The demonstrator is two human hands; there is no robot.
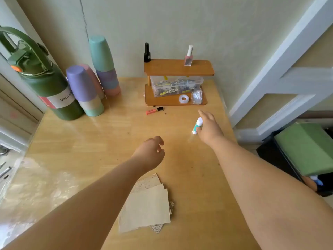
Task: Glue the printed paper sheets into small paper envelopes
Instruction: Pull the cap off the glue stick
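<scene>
Lying nearest the person, the printed paper sheets (pixel 146 206) sit in a loose, fanned pile on the wooden surface (pixel 90 141), partly under the left forearm. Plain backs face up on top, with newsprint-like text showing at the far and near corners. They look thin, light and limp, likely to buckle if pushed and to slide on the glossy wood. A single sheet would probably come away best by pinching an exposed corner or the free right edge, peeling it off the pile rather than lifting from the middle.

Beyond the pile, the left hand (pixel 150 153) hovers over bare wood, fingers loosely curled and holding nothing.

Farther out and to the right, the right hand (pixel 209 126) reaches to the glue stick (pixel 196 125), a small white-and-green tube lying on the surface. The fingers are extended and apart, with the thumb side against the tube; a closed grip is not yet visible. That tube should be rigid, light and smooth, apt to roll, so taking it around the middle of the barrel seems safest.

Farthest back stand a small wooden shelf (pixel 178 68) carrying two nail polish bottles (pixel 188 55), a clear box (pixel 175 85) of clips, a tape roll (pixel 183 98), then stacked cups (pixel 84 91) and a green flask (pixel 50 82) at left.
</scene>
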